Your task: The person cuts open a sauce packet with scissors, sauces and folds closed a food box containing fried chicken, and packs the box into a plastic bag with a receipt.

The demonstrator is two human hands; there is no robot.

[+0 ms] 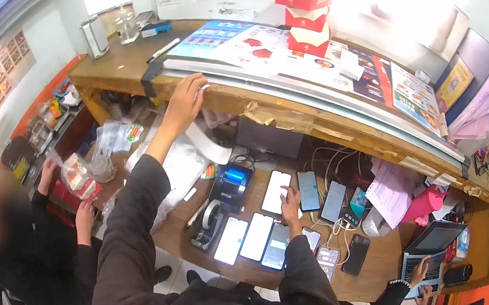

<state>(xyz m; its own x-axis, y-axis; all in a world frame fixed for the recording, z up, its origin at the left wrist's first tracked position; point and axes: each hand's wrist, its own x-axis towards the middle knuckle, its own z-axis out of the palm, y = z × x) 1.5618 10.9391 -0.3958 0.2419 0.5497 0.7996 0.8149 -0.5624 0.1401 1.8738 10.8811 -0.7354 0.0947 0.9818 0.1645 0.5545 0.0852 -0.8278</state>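
Observation:
My left hand is raised to the front edge of the upper shelf, its fingers curled together. A small white bit shows at the fingertips; what it is I cannot make out. Lower down, my right hand has its fingers apart over a phone with a white lit screen, a fingertip at the screen. Beside that phone lie other lit phones, among them a blue-grey one and one with a chat-like screen. A black label or receipt printer and a tape dispenser stand to the left.
Red and white boxes are stacked on the upper shelf among printed menus. White cables run between the phones. At the right, a co-worker's hand holds a phone by a laptop. Another person at the left handles a plastic bag.

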